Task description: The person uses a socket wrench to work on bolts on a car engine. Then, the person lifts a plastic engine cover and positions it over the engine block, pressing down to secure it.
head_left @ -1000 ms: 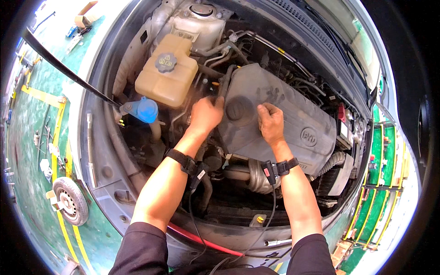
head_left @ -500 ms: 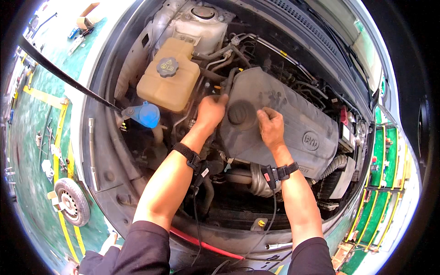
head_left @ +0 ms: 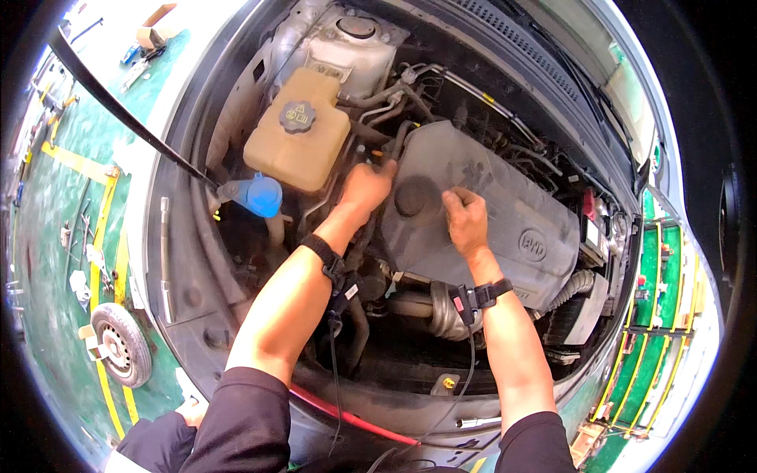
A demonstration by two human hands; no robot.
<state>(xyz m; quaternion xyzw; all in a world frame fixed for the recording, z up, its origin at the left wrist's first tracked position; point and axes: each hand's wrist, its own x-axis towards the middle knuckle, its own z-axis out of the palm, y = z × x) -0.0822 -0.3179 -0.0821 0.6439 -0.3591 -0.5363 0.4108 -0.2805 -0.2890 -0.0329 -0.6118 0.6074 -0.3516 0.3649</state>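
This is a car repair workshop: a car stands with its hood raised on a thin black prop rod (head_left: pixel 118 110), baring a grey plastic engine cover (head_left: pixel 505 213), a yellowed coolant tank with a black cap (head_left: pixel 296 138) and a blue-capped filler (head_left: pixel 260 195). The green painted floor with yellow lines (head_left: pixel 55 197) carries scattered hand tools (head_left: pixel 83 252) and a small black wheel (head_left: pixel 122 343).

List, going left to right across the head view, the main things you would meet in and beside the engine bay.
Small wheel → blue cap → tan reservoir → left hand → right hand → grey engine cover.
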